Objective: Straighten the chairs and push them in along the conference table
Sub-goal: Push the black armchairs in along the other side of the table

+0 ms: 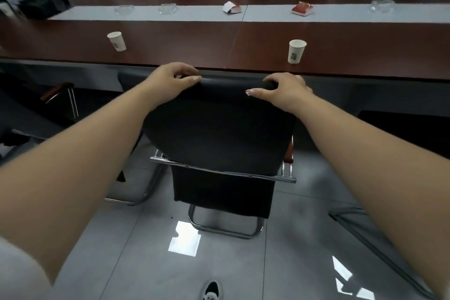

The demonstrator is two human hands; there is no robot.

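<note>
Gripping the top edge of the black chair (pixel 219 134), your left hand (pixel 170 78) has its fingers curled over the backrest rim and the thumb laid along the near side; your right hand (pixel 285 89) does the same toward the other corner, fingers wrapped over and thumb pressed flat against the fabric. Both grips are closed on that rim, not just resting there.

The chair stands directly in front of you, its back facing you and its top edge just short of the worktop (pixel 219 39) edge. Its chrome sled frame sits on the grey tiled floor (pixel 151 263), and the seat looks to be partly tucked under the worktop (the seat itself is hidden by the backrest, so you cannot tell how far). It reads as roughly square to the edge, perhaps turned a little.

Judging from this, the chair in hand is close to done: a short push forward should seat it. Plenty is left besides. Another chair (pixel 60 92) to your left shows only a wooden armrest and a chrome leg, and a dark shape at your right may be another chair. Whether either is pushed in is not clear.

On the worktop stand two near paper cups (pixel 296 51), well apart, with glass ashtrays and red packs farther back.
</note>
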